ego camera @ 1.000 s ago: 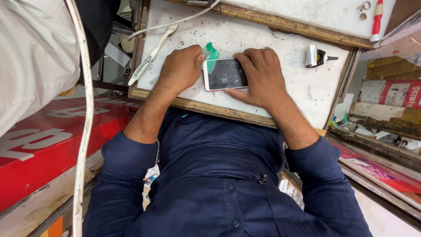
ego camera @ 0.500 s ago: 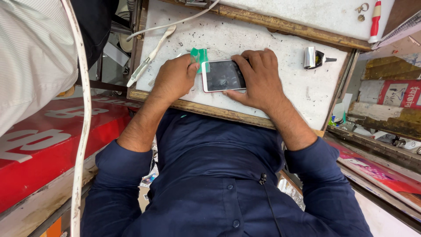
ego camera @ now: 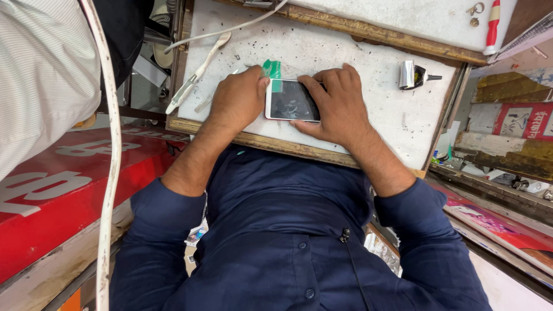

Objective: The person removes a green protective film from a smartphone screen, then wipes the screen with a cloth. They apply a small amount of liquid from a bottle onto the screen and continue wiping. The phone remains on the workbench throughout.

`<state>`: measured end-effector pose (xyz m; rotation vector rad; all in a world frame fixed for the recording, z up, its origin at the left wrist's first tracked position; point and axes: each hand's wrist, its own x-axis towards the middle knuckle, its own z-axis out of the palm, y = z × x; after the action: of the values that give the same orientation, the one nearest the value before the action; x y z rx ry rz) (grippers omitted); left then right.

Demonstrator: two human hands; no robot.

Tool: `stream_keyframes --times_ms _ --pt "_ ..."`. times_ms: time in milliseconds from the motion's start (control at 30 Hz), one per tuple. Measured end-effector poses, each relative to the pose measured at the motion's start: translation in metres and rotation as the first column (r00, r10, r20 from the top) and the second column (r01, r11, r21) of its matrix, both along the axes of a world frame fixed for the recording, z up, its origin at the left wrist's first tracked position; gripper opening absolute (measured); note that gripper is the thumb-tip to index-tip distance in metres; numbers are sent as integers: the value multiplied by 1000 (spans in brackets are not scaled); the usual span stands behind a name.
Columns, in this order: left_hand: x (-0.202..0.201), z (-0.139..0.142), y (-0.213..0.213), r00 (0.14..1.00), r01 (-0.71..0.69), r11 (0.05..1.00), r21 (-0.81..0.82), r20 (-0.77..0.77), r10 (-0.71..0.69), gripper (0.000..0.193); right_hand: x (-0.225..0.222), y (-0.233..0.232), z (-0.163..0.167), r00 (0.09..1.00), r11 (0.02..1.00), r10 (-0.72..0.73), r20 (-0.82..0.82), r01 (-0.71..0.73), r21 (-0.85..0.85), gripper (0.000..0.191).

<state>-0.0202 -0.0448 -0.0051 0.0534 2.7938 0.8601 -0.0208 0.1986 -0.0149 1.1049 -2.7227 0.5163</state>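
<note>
1. Work surface. A white, scuffed work board [ego camera: 380,103] in a wooden frame carries every item. A white cable [ego camera: 108,173] hangs down the left of the view, and a red sign panel [ego camera: 52,196] lies below the board on that side.

2. Hands. The right hand [ego camera: 339,106] is spread over the right half of the smartphone [ego camera: 290,101]. The thumb lies along the near edge and the fingers curl over the far edge, so the hand clamps the smartphone flat to the board. The left hand [ego camera: 238,99] is loosely curled. Its thumb and fingertips are closed on a green plastic tab [ego camera: 272,71] at the far left corner of the smartphone.

3. Smartphone. It has a white frame and a dark glass face, and lies face up near the front edge of the board, between the two hands.
- Handling, as judged: light, rigid and smooth. The glass is likely brittle and slippery.
- Grip it by the long side edges. Do not press on the centre of the glass.

4. Small items.
- A white plastic pry tool [ego camera: 196,75] lies to the left.
- A small metal clip-like tool [ego camera: 412,75] lies to the right.
- A red-handled screwdriver [ego camera: 492,26] lies at the far right corner.
</note>
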Motion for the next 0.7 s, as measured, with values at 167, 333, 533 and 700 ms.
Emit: stream_keyframes --times_ms 167,333,533,700 --pt "9 1 -10 996 13 1000 -17 90 -12 27 2 1 -3 1000 1000 -8 -18 8 5 80" --pt "13 -1 -23 985 124 989 -82 127 -113 32 3 3 -2 1000 1000 0 -11 1 10 80" --pt "-1 3 -24 979 87 995 54 179 -95 32 1 3 -6 1000 1000 12 2 -12 -16 82" --pt "-5 0 -13 993 86 996 21 73 -88 31 1 4 -7 1000 1000 22 16 -21 -6 82"
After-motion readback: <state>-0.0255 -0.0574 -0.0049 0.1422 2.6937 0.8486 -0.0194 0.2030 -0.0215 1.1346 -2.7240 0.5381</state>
